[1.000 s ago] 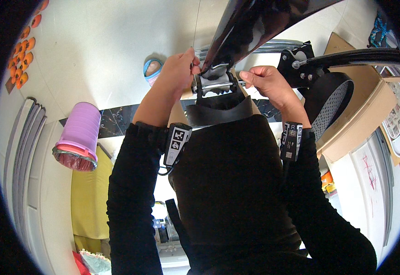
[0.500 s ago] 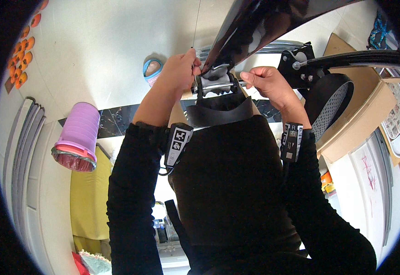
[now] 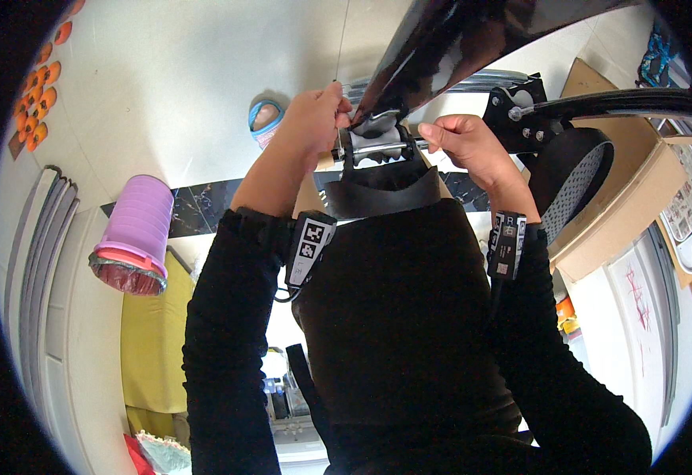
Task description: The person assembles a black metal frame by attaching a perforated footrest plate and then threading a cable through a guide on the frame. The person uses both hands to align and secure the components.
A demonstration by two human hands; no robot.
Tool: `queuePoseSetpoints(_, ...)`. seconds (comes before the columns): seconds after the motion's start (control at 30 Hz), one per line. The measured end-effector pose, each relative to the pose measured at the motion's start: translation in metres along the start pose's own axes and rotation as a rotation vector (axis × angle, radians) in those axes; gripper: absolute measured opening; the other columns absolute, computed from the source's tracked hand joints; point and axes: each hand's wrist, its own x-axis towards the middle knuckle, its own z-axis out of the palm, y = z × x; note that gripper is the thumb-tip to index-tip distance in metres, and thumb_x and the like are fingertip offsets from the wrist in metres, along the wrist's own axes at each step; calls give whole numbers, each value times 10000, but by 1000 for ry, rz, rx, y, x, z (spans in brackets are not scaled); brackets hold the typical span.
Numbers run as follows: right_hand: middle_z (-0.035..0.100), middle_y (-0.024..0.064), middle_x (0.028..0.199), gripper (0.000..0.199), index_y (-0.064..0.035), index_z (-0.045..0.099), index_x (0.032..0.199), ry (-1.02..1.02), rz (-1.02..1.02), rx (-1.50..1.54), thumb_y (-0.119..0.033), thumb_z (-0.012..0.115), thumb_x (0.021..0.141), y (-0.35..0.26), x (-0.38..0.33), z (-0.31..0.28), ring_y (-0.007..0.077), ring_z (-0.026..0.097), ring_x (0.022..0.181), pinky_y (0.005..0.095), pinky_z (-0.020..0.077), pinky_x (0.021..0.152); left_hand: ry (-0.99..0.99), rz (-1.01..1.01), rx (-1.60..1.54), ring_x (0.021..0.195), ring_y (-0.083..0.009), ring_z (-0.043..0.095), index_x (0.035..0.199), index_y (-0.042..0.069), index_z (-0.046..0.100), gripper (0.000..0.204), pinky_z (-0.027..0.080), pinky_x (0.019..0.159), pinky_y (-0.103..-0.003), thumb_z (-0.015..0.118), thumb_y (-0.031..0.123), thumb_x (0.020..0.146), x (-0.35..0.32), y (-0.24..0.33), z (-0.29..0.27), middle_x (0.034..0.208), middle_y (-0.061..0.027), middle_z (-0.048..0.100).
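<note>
Both my hands are raised at a grey metal clamp with a thin cross rod. My left hand is closed around the clamp's left end. At the rod's right end, my right hand pinches it with bent fingers. A wide piece of black fabric hangs from the clamp and fills the middle of the view between my black sleeves. A long glossy black panel runs from the clamp toward the upper right. Each wrist carries a small black band with a tag.
A purple stack of tubs lies at the left, a blue-rimmed round object near my left hand. Orange pieces sit at the upper left. At the right are a black bracket, a perforated black disc and a cardboard box. A yellow cloth lies lower left.
</note>
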Motion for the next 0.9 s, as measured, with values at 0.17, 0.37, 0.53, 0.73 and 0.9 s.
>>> queuePoseSetpoints(0.17,451,-64,555,326,-70,621,656,-7,43,-5,-350,680,812,-3,-3,-2,47,337,524,207,259,490,30,-37,-25,427,-88,332,747,34,536,332,256,394,-252,430,312,895,-5,-1,-1,576,-7,472)
queuePoseSetpoints(0.37,404,-87,501,309,-68,606,677,-3,1,14,-332,667,826,-1,-1,0,8,252,410,187,162,394,36,-79,-117,425,-85,336,748,55,516,322,259,388,-247,430,314,919,-10,-2,-1,591,-8,464)
queuePoseSetpoints(0.53,409,-86,505,310,-61,607,684,12,7,-12,-329,663,830,0,-1,0,6,250,402,187,160,388,68,-150,-222,409,-86,321,769,55,510,313,247,377,-246,419,307,931,-11,-4,-1,591,-6,450)
queuePoseSetpoints(0.73,428,-78,510,315,-53,613,691,-6,-11,15,-332,664,830,0,0,0,7,259,395,185,169,384,59,-164,-241,390,-91,294,786,62,493,294,224,364,-249,409,301,935,-9,-5,0,582,-4,440)
queuePoseSetpoints(0.9,450,-69,521,316,-53,613,691,1,-4,-7,-333,663,830,-1,-1,-1,6,265,392,179,175,382,114,-225,-346,390,-101,281,771,77,463,267,210,361,-246,406,276,940,-10,-8,5,571,-2,428)
